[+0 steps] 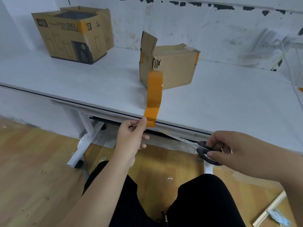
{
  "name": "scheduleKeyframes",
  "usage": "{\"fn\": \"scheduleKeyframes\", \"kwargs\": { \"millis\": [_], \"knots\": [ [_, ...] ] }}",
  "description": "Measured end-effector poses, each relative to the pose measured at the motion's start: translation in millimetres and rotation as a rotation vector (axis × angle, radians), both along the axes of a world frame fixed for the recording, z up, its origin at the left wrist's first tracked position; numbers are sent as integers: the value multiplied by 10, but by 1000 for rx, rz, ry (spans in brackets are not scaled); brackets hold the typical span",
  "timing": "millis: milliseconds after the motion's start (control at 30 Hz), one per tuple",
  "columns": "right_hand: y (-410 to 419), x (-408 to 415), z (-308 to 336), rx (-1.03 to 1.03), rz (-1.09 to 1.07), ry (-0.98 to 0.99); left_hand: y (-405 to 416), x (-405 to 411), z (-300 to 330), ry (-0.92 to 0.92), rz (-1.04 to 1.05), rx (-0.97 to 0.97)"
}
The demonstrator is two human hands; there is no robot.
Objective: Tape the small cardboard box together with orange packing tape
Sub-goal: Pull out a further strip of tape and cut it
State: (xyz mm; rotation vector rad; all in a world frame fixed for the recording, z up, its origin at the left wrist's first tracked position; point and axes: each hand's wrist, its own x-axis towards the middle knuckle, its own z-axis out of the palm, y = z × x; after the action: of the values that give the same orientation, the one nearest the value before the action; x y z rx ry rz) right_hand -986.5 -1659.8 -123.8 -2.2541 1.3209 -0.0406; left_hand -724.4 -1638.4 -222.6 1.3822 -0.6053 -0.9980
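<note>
orange tape strip [153,97] over table edge [101,106]

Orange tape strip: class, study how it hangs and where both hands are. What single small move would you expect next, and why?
Probably the left hand carries the orange tape strip up to the small cardboard box and presses it over the torn corner. The strip already hangs free, pinched at its lower end; the flap stands open; the right hand holds the scissors off to the side.
</note>
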Motion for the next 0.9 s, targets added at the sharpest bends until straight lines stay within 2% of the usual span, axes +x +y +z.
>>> {"fn": "scheduleKeyframes", "kwargs": {
  "millis": [233,367,500,667,900],
  "knots": [
    [-25,-19,-51,3,-48,24,35,48,-90,-186,-52,-60],
    [-26,4,-96,14,-71,24,109,57,-193,-159,-143,-215],
    [-31,25,-133,19,-77,33,195,67,-322,-273,-225,-311],
    [-20,50,-165,21,-71,36,145,79,-260,-22,-240,-217],
    [-5,101,-116,16,-70,5,32,-26,-221,223,-77,-122]
  ]
}}
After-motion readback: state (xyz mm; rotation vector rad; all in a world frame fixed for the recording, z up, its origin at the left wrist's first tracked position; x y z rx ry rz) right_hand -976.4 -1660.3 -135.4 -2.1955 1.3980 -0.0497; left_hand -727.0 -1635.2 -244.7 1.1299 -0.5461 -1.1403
